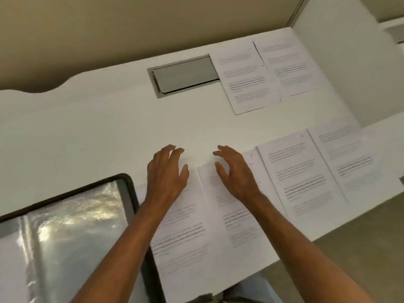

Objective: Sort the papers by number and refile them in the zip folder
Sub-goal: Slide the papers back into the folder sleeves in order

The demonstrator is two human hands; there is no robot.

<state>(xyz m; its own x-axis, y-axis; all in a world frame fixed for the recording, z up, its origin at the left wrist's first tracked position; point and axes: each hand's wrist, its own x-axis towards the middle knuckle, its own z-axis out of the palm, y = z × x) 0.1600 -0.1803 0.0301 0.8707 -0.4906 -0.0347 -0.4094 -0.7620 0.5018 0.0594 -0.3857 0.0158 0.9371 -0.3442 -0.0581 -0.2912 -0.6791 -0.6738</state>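
Observation:
Printed white papers lie spread over the white desk [98, 119]. Two sheets [247, 79] sit at the back right, two more [303, 171] at the right edge, and two [192, 235] lie in front of me. My left hand [167, 173] hovers over the top of the near left sheet, fingers loosely spread and holding nothing. My right hand [236, 171] is over the top of the near right sheet, fingers relaxed, also holding nothing. The zip folder [65, 232], clear plastic with a black border, lies at the lower left.
A grey cable hatch [183, 75] is set into the desk at the back, partly covered by a sheet. A beige partition [131, 22] rises behind the desk. A white side panel [349, 62] stands at the right.

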